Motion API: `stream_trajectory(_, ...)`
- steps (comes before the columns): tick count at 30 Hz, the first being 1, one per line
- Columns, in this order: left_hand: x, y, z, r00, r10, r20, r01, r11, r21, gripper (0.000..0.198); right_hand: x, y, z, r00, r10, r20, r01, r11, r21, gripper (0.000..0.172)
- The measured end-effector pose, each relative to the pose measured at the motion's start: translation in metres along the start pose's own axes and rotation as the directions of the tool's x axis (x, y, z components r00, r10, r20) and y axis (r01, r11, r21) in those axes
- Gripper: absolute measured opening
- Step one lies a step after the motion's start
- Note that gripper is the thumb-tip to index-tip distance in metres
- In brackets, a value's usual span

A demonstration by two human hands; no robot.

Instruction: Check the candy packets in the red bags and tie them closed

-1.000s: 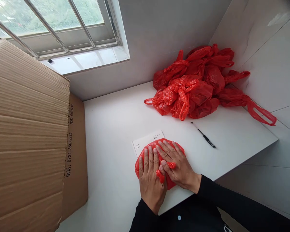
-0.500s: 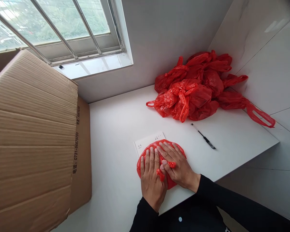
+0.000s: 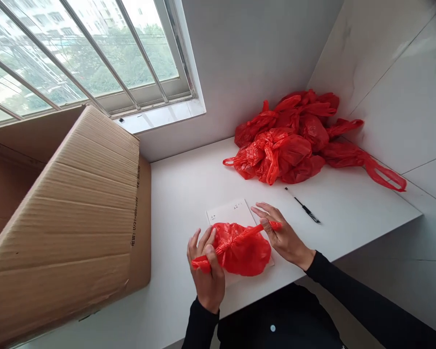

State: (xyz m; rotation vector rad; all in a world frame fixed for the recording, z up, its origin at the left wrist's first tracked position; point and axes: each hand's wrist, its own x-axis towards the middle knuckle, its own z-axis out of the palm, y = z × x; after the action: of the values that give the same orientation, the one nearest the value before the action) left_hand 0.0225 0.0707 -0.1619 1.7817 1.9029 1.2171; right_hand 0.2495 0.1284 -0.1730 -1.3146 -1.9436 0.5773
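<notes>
Daylight comes in through the window (image 3: 94, 53) at 10 o'clock, and the view outside is washed out, almost white toward the left edge. The white table (image 3: 189, 189) is bright and evenly lit. Shadows are soft and faint, with a pale one under the red bag (image 3: 240, 249) at 6 o'clock. The pile of bags (image 3: 290, 140) at 2 o'clock shows small glints on its creases, and the wall tiles (image 3: 414, 135) at 3 o'clock carry a dull sheen. Everything is sharp, without motion blur. The wide lens bows the window bars and stretches the cardboard box (image 3: 76, 218) at 9 o'clock. The far corner at 2 o'clock darkens.
</notes>
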Motion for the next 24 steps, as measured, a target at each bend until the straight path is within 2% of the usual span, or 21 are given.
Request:
stream_trajectory(2,0.003,-0.002,-0.006,0.997,0.067,-0.048,-0.063,0.994,0.089,0.044,0.004,-0.001,-0.006,0.999,-0.044,-0.019,0.043,0.998,-0.044,0.04)
stream_trajectory(5,0.004,-0.002,-0.009,0.997,0.041,-0.069,-0.033,0.994,0.105,0.045,0.009,-0.014,-0.01,0.999,0.031,-0.043,-0.029,0.998,0.058,0.039)
stream_trajectory(8,0.001,0.001,-0.007,0.999,0.014,0.052,-0.015,1.0,0.011,0.045,0.008,-0.032,-0.007,0.998,0.064,0.017,-0.067,0.979,0.194,0.037)
stream_trajectory(10,-0.003,0.001,-0.004,0.985,0.025,0.172,-0.019,0.999,-0.034,0.044,0.005,-0.039,0.0,0.996,-0.003,0.088,-0.016,0.976,0.218,0.04)
stream_trajectory(12,-0.007,-0.001,-0.003,0.972,0.008,0.234,0.008,0.998,-0.066,0.043,0.0,-0.04,0.009,0.988,-0.072,0.135,0.042,0.975,0.217,0.038)
stream_trajectory(14,-0.009,-0.006,-0.007,0.98,-0.061,0.191,0.081,0.992,-0.099,0.042,-0.003,-0.037,0.015,0.989,-0.079,0.123,0.053,0.978,0.204,0.034)
stream_trajectory(17,-0.008,-0.013,-0.017,0.974,-0.215,0.076,0.225,0.963,-0.15,0.044,-0.004,-0.032,0.016,0.998,-0.011,0.066,0.0,0.985,0.17,0.035)
stream_trajectory(19,-0.009,-0.014,-0.022,0.958,-0.277,0.073,0.285,0.941,-0.18,0.046,-0.004,-0.036,0.012,0.998,0.003,0.069,-0.014,0.986,0.166,0.029)
stream_trajectory(21,-0.013,-0.011,-0.024,0.947,-0.304,0.105,0.32,0.922,-0.218,0.047,-0.005,-0.045,0.009,0.993,-0.033,0.113,0.014,0.986,0.166,0.027)
stream_trajectory(24,-0.02,0.0,-0.023,0.936,-0.332,0.12,0.353,0.896,-0.268,0.048,-0.01,-0.061,0.013,0.958,-0.134,0.253,0.107,0.987,0.117,0.042)
